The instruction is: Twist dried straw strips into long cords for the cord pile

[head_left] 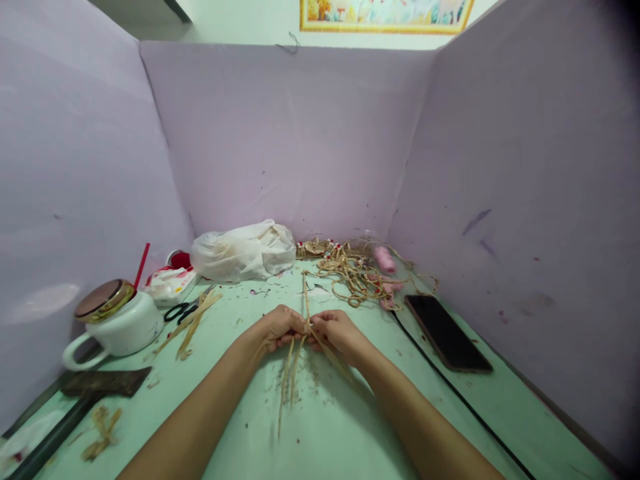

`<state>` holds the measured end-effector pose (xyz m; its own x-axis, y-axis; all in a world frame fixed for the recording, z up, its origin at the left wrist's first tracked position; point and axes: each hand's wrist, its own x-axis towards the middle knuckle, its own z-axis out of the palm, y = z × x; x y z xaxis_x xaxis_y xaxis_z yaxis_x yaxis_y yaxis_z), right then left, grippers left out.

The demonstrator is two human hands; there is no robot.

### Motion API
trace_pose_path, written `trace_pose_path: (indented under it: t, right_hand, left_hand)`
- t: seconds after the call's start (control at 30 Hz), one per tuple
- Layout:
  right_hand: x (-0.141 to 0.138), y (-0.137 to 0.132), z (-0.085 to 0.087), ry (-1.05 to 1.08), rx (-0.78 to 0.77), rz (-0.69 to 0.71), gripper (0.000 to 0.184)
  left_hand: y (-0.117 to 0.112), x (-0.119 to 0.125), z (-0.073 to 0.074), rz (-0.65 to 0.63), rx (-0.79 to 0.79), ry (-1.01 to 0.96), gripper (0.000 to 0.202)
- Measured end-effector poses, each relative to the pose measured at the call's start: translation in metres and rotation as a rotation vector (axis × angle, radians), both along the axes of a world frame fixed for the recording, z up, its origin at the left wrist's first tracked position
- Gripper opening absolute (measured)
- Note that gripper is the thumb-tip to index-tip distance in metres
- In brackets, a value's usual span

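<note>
Both my hands meet at the middle of the pale green table (pixel 350 433). My left hand (pixel 278 329) and my right hand (pixel 336 331) are closed, pinching a bundle of dry straw strips (pixel 293 370) between them. One strip points away from me toward the back wall. The other strips trail toward me over the table between my forearms. Bits of straw dust lie under the hands.
A white mug with a gold lid (pixel 114 320) stands at the left, with scissors (pixel 181 311) and loose straw strips (pixel 190 325) beside it. A white plastic bag (pixel 243 251) sits at the back, beside a tangle of braided straw cord (pixel 350 273) and pink thread spools (pixel 384 259). A black phone (pixel 447 331) with a cable lies at the right. Purple partition walls enclose three sides.
</note>
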<state>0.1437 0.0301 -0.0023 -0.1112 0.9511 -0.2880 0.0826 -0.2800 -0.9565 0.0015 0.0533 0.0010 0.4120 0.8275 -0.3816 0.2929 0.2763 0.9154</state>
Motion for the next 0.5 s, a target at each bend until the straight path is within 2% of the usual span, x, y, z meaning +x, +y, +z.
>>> trace_pose_path:
  t: [0.07,0.2,0.33,0.5]
  right_hand:
    - [-0.006,-0.003,-0.004,0.033,-0.036,0.061,0.012]
    - [-0.008,-0.001,-0.016,-0.122,0.094,-0.023,0.009]
    - [-0.006,0.001,-0.019,-0.149,0.069,-0.016,0.010]
    - [-0.009,-0.005,-0.012,0.072,-0.049,-0.026,0.007]
  left_hand:
    - [0.001,0.000,-0.002,-0.009,0.004,-0.005,0.010]
    - [0.003,-0.002,-0.001,-0.053,0.044,0.109,0.008]
    - [-0.003,-0.003,0.015,-0.053,0.111,0.380,0.008]
    - [-0.022,0.011,0.035,-0.051,0.244,0.668,0.007]
